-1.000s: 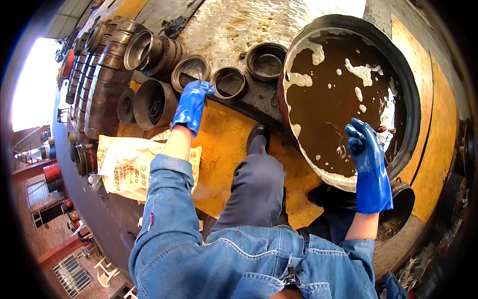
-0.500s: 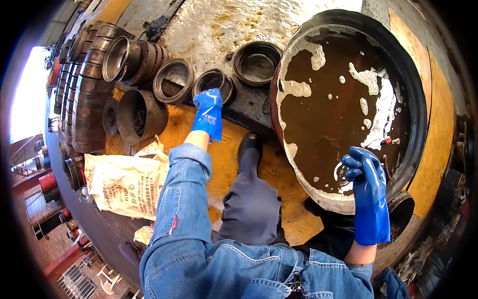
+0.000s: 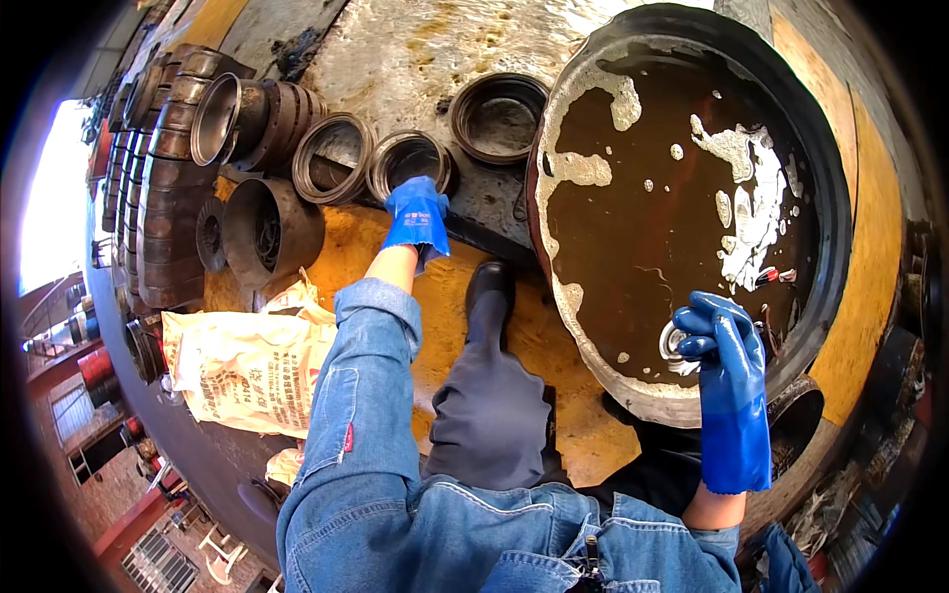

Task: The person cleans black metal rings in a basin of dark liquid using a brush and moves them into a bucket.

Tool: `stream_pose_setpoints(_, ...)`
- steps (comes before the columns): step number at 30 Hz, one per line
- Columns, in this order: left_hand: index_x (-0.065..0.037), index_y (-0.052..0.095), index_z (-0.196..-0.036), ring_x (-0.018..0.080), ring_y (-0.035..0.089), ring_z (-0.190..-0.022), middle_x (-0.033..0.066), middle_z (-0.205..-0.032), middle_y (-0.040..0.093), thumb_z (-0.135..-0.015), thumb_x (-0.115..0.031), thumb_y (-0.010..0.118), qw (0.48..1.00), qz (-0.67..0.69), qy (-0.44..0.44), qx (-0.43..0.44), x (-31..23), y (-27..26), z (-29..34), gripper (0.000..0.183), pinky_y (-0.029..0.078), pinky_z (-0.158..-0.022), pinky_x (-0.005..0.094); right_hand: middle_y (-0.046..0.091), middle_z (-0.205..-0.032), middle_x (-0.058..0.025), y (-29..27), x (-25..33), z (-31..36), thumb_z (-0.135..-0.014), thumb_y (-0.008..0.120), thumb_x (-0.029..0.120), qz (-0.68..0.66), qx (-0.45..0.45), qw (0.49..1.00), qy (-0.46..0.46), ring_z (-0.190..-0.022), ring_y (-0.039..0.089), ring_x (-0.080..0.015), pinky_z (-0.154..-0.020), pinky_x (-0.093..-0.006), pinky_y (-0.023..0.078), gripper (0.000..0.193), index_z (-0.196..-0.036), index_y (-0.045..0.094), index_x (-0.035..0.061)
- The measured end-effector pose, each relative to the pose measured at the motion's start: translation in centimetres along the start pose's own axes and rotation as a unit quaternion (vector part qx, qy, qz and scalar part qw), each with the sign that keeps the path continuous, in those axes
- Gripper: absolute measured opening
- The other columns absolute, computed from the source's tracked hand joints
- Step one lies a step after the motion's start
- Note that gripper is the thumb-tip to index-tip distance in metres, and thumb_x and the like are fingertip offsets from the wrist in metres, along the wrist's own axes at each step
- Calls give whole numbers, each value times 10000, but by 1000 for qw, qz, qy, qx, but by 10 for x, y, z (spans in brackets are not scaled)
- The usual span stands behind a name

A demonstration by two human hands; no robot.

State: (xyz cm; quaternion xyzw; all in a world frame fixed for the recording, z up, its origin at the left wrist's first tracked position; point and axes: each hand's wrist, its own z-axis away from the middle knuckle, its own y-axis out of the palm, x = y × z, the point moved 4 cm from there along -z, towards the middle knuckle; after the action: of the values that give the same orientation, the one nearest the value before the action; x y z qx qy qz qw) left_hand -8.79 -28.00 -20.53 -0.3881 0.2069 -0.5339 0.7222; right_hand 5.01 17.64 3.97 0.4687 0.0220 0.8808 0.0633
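Observation:
My left hand (image 3: 417, 219), in a blue rubber glove, is closed at the near rim of a round, hollow metal part (image 3: 410, 148) on the dark bench edge; the fingertips are partly hidden. My right hand (image 3: 729, 346), gloved alike and wet, has its fingers curled over the near right side of a large dark round tub (image 3: 837, 212). Brown liquid (image 3: 633, 247) with patches of white foam fills the tub. A pale round shape (image 3: 673, 342) shows beside the right fingertips; I cannot tell whether they hold it.
More round metal parts, one (image 3: 334, 158) left of my left hand and another (image 3: 499, 119) right of it, sit on the bench. Ridged metal parts (image 3: 178, 188) are stacked at the left. A printed sack (image 3: 247, 371) lies below them. My boot (image 3: 489, 296) stands on the yellow floor.
The metal part by my left hand was tilted and now sits flatter, its opening showing round. My right hand has barely moved. The whole view has shifted slightly.

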Motion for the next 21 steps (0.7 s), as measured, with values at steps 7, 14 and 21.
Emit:
stream_pose_setpoints(7,-130,752,-1181,331,700,-1137,123,-1209,738,-936,-346,670,999,33,-7,-27,0,17,-6,337,567,-881,462,729,-1159,-188,11,4,9,-1045,562,212,32,-22,999,-12,-1018,730,-245,-786,-323,579,329,-1247,654,-31)
stream_pose_setpoints(14,-15,723,-1062,330,682,-884,202,-957,732,-932,-334,710,948,170,145,-227,0,-6,47,345,535,-781,455,702,-1202,-199,16,26,17,-1036,596,263,-30,15,999,-37,-1059,697,-245,-918,-349,549,408,-1297,634,-48)
stream_pose_setpoints(21,29,661,-1276,302,621,-1226,178,-1341,660,-995,-194,601,892,371,219,-133,41,-48,94,363,454,-1094,384,714,-1206,-159,-8,18,6,-923,703,356,52,30,994,-86,-1091,677,-208,-986,-327,530,559,-1328,640,-24)
